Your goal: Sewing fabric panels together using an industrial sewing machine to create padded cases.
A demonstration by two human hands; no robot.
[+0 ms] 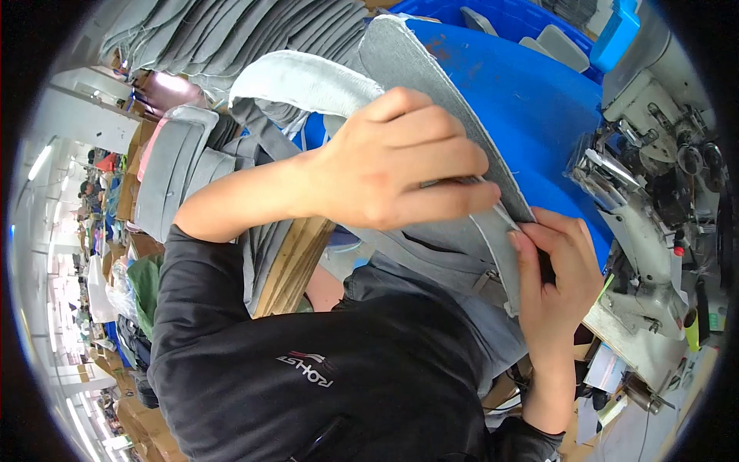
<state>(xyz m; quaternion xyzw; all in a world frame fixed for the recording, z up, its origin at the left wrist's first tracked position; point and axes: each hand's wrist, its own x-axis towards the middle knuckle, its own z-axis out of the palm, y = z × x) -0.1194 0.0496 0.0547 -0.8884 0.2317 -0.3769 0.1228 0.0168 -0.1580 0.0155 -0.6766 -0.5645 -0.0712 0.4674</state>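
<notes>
Strip lights point(40, 163) glow along a crowded workroom as a person in a black shirt point(308, 377) handles a grey fabric panel point(404, 58) held up in front of the chest. The right hand point(566, 266) pinches the panel's edge between thumb and forefinger; the left hand point(404, 162), its fingers curled, reaches across the panel with fingertips close to that same edge, though whether they grip it cannot be told. Matte and mid-grey, the panel is long, rounded at its upper end and bordered by a pale, slightly frayed rim. Beside it, a lighter strip point(304, 73) arches behind the left hand. Beyond the panel spreads a smooth blue surface point(500, 85) with brownish marks, and past that a blue bin point(566, 35) holding grey pieces. To the right stands a pale machine point(643, 239) with metal fittings; at upper left, a stack point(231, 38) of grey fabric leans in overlapping layers.
</notes>
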